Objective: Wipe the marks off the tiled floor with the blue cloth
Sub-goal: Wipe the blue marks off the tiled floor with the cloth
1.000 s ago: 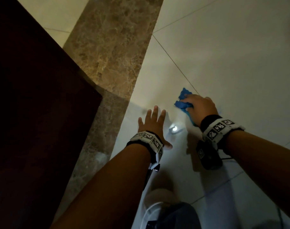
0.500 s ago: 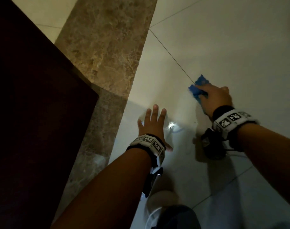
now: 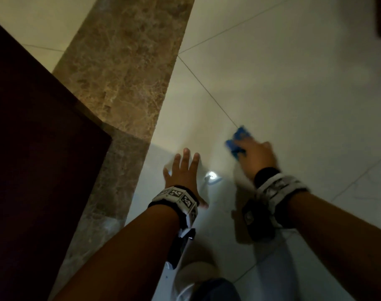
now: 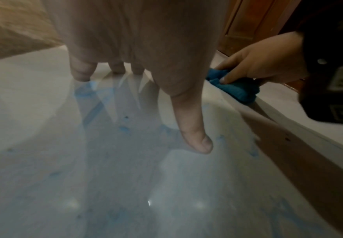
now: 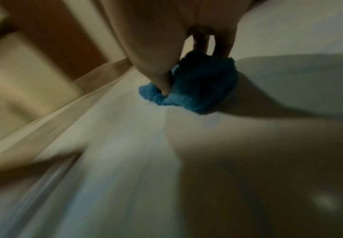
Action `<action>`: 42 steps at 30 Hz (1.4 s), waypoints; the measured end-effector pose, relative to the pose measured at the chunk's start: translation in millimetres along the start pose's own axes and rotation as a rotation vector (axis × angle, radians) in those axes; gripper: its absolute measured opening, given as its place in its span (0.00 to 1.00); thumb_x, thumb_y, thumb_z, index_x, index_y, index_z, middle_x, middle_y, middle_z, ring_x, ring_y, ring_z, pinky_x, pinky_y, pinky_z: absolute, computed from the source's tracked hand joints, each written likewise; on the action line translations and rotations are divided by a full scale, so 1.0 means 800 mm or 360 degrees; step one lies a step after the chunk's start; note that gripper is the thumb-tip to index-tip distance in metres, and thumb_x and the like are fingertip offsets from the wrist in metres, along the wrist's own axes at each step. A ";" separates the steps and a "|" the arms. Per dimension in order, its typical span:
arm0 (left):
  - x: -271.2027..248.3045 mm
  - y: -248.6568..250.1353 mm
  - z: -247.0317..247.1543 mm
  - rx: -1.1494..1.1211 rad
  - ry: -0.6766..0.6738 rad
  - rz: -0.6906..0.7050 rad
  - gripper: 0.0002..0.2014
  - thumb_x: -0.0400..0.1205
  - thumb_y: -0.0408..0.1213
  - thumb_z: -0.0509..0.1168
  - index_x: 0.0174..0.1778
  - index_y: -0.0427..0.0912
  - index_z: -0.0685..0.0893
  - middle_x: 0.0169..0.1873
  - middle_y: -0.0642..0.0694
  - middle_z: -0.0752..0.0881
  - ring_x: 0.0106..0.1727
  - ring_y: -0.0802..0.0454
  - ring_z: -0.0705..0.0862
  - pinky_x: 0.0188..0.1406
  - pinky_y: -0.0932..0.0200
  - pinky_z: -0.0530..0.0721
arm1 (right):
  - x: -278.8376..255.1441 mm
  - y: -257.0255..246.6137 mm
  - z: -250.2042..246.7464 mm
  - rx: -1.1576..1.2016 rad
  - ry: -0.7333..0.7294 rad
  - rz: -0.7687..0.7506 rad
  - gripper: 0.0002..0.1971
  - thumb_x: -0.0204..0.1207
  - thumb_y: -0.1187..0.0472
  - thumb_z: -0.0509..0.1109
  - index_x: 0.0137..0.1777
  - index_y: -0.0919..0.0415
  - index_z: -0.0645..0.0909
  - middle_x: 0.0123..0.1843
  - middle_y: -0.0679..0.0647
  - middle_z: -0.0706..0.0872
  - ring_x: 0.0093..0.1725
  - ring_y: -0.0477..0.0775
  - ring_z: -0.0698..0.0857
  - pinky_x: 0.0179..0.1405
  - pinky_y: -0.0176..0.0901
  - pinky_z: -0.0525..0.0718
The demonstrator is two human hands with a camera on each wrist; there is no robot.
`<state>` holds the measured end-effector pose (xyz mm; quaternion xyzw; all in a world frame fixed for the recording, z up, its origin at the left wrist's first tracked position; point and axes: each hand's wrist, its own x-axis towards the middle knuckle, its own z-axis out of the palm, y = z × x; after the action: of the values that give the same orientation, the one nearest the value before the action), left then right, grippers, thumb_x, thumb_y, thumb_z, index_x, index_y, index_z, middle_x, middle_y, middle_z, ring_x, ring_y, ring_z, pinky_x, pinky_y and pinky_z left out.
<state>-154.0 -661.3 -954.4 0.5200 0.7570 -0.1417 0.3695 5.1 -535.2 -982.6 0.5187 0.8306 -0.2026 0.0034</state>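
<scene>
My right hand (image 3: 253, 153) grips a bunched blue cloth (image 3: 238, 140) and presses it onto the pale tiled floor (image 3: 293, 83), beside a grout line. In the right wrist view the cloth (image 5: 199, 87) sits under my thumb and fingers; that picture is smeared by motion. My left hand (image 3: 184, 170) lies flat on the floor with fingers spread, to the left of the cloth. The left wrist view shows its thumb (image 4: 195, 133) touching the tile, faint blue marks (image 4: 123, 128) on the floor around it, and the cloth (image 4: 235, 87) under the right hand (image 4: 258, 64).
A brown marble strip (image 3: 124, 79) runs along the left of the pale tiles. A dark wooden panel (image 3: 33, 159) fills the far left. A small bright light reflection (image 3: 211, 175) shines on the tile between my hands. My knee (image 3: 215, 290) is at the bottom edge.
My right hand swept the cloth away to the right and has now come back a little toward the left hand. The left hand stayed planted on the floor.
</scene>
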 end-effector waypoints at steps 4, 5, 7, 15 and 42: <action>-0.002 0.007 -0.006 0.0032 -0.0023 -0.0034 0.69 0.65 0.58 0.80 0.82 0.52 0.28 0.81 0.48 0.26 0.83 0.43 0.31 0.80 0.33 0.46 | -0.023 -0.025 0.003 -0.0219 -0.0274 -0.0575 0.26 0.79 0.59 0.62 0.74 0.36 0.67 0.82 0.41 0.60 0.65 0.59 0.70 0.67 0.46 0.69; -0.002 0.007 -0.006 0.0032 -0.0020 -0.0030 0.69 0.65 0.58 0.80 0.82 0.52 0.28 0.81 0.48 0.26 0.83 0.43 0.31 0.80 0.33 0.46 | -0.011 -0.016 -0.004 -0.0151 -0.0245 -0.0520 0.24 0.79 0.59 0.61 0.73 0.36 0.69 0.81 0.43 0.63 0.66 0.60 0.71 0.69 0.46 0.66; -0.002 0.005 -0.006 0.0002 -0.0010 -0.0012 0.69 0.64 0.58 0.80 0.83 0.53 0.29 0.82 0.48 0.27 0.83 0.44 0.32 0.80 0.33 0.46 | 0.021 0.009 -0.011 -0.0028 -0.0085 -0.0298 0.22 0.79 0.60 0.61 0.70 0.39 0.74 0.78 0.48 0.71 0.68 0.64 0.73 0.71 0.44 0.61; -0.005 0.000 -0.001 0.0015 0.0021 0.0010 0.68 0.66 0.58 0.79 0.83 0.52 0.30 0.81 0.48 0.27 0.84 0.44 0.32 0.80 0.35 0.45 | -0.020 -0.004 0.000 -0.0214 -0.0372 -0.0547 0.21 0.81 0.55 0.59 0.72 0.38 0.71 0.80 0.41 0.64 0.64 0.61 0.71 0.65 0.43 0.64; -0.006 0.000 -0.004 0.0027 0.0023 0.0003 0.68 0.65 0.57 0.80 0.83 0.51 0.30 0.82 0.47 0.28 0.84 0.44 0.32 0.81 0.34 0.47 | 0.024 0.069 -0.041 0.0296 0.0070 0.0028 0.18 0.79 0.62 0.64 0.68 0.51 0.79 0.73 0.59 0.76 0.70 0.63 0.76 0.72 0.34 0.65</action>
<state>-153.9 -662.7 -949.0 0.5249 0.7579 -0.1439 0.3597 50.3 -486.7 -975.0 0.5283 0.8035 -0.2674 -0.0613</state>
